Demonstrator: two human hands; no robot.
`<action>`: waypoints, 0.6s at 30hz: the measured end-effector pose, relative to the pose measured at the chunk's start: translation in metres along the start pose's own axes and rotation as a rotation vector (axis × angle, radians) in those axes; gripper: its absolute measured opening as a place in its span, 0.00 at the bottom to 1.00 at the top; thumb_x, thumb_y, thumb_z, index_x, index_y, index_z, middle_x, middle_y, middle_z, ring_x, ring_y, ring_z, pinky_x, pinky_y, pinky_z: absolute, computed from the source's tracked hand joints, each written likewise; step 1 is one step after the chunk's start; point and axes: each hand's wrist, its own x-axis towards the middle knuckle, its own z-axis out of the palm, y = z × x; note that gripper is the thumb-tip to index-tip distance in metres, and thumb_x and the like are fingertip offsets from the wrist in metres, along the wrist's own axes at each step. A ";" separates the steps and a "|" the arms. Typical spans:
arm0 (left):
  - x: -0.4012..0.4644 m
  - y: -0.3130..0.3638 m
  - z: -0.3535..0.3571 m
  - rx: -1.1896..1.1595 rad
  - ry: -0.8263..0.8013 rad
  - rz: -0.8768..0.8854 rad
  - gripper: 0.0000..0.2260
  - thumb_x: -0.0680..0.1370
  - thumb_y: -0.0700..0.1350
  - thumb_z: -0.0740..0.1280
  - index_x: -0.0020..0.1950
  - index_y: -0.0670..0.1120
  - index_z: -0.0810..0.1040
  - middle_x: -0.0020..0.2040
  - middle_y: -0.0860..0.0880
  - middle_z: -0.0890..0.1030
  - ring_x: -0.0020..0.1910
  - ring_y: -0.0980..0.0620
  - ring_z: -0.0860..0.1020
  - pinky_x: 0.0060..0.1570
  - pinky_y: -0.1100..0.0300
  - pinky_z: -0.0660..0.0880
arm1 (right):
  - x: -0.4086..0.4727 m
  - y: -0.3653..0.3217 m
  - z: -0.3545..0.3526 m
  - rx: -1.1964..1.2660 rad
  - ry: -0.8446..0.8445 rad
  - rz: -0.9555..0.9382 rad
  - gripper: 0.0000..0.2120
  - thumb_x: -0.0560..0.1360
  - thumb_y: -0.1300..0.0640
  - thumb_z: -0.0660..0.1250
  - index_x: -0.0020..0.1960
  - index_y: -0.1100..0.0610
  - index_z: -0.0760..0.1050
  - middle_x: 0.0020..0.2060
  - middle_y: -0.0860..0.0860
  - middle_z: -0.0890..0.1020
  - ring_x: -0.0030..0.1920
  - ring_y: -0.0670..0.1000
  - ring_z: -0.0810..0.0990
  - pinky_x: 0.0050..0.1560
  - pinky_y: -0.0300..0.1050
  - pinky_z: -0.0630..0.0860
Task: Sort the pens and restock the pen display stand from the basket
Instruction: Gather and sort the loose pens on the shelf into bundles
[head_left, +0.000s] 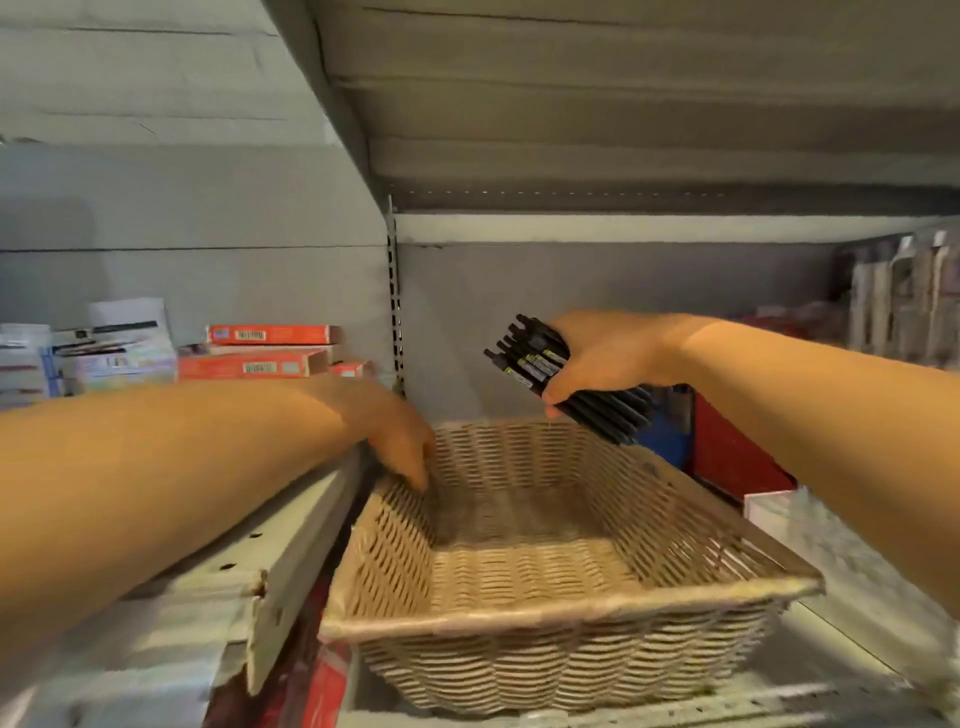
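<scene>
The fingers of the right hand wrap tightly round a thick bundle of black pens, the thumb pressing its lower side. The bundle is held in the air above the far right corner of the basket, slanting, with the clicker ends up and to the left. The pens are slim, smooth, matte black barrels, each with a small yellowish label partway along.

The left hand reaches down over the far left rim of the basket, fingers loosely curled and pointing at the inner wall; they seem to hold nothing, though the fingertips are partly in shadow.

The basket is a shallow rectangular tray of tan woven strips, ribbed and open in the weave, with a thicker rolled rim. Its floor shows bare: no pens lie in it as far as can be seen. It sits on a pale metal shelf.

Judging by that, the emptying of the basket looks finished, with the last pens gathered in the right hand. What remains is putting them in the display stand, which is not clearly in view.

Behind the left arm, flat orange cardboard boxes lie stacked beside paler packs.
</scene>
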 end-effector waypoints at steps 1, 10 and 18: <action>0.005 0.000 0.001 -0.029 -0.009 -0.002 0.27 0.80 0.58 0.64 0.76 0.50 0.67 0.73 0.45 0.72 0.70 0.45 0.71 0.68 0.53 0.65 | 0.008 0.002 0.003 -0.022 -0.014 -0.017 0.15 0.71 0.56 0.77 0.55 0.54 0.77 0.45 0.51 0.85 0.43 0.48 0.84 0.41 0.42 0.81; 0.021 -0.008 0.001 -0.092 0.155 -0.002 0.23 0.78 0.55 0.69 0.70 0.47 0.73 0.63 0.45 0.78 0.61 0.46 0.76 0.62 0.52 0.72 | 0.087 0.006 0.059 -0.313 -0.239 -0.146 0.12 0.72 0.61 0.74 0.54 0.55 0.77 0.50 0.56 0.83 0.51 0.57 0.81 0.51 0.51 0.79; 0.027 -0.013 -0.001 -0.199 0.158 -0.035 0.21 0.74 0.53 0.72 0.65 0.48 0.74 0.56 0.47 0.79 0.54 0.49 0.77 0.50 0.56 0.71 | 0.124 0.005 0.096 -0.424 -0.433 -0.131 0.23 0.72 0.58 0.76 0.65 0.58 0.76 0.58 0.56 0.82 0.57 0.57 0.81 0.59 0.52 0.79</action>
